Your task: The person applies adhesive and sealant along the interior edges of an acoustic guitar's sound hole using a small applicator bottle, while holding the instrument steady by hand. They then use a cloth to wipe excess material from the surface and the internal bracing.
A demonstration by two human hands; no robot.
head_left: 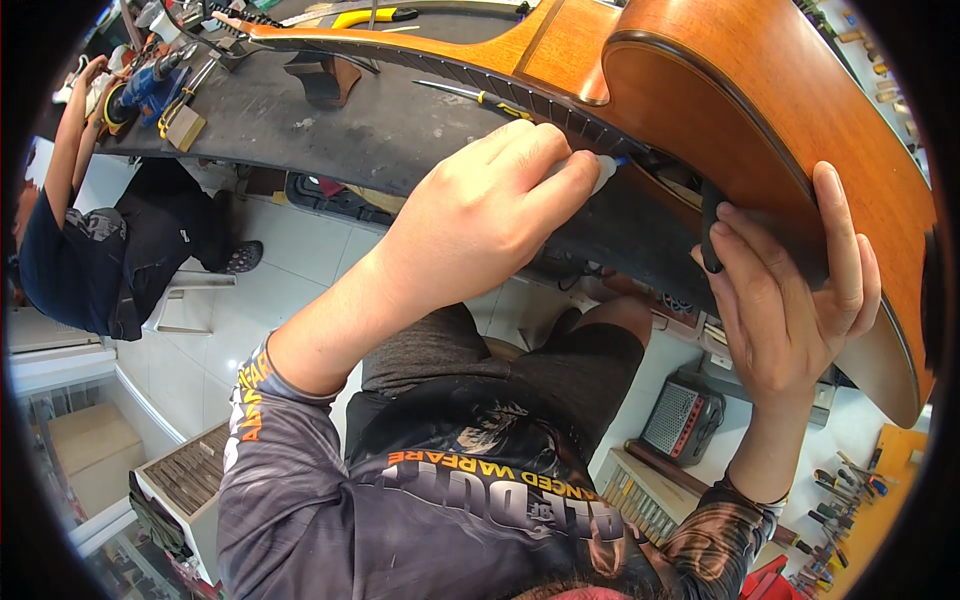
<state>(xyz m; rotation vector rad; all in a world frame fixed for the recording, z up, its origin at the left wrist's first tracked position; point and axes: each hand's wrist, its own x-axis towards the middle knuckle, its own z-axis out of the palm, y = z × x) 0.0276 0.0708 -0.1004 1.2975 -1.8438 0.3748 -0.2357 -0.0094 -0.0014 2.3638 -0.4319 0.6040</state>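
Note:
An orange-brown wooden guitar (pixel 720 90) lies tilted on its side on the dark workbench (pixel 330 120), its neck reaching to the upper left. My left hand (pixel 480 210) is closed on a small white bottle with a blue tip (pixel 605 168), the tip pressed where the neck meets the body. My right hand (pixel 790 290) grips the lower edge of the guitar body, thumb by a black part at the rim.
Another person (pixel 90 230) sits at the far left by the bench. A blue power tool (pixel 150 85), pliers and a yellow-handled tool (pixel 370 15) lie on the bench. A small amplifier (pixel 685 420) and screwdrivers (pixel 840 490) sit on the tiled floor.

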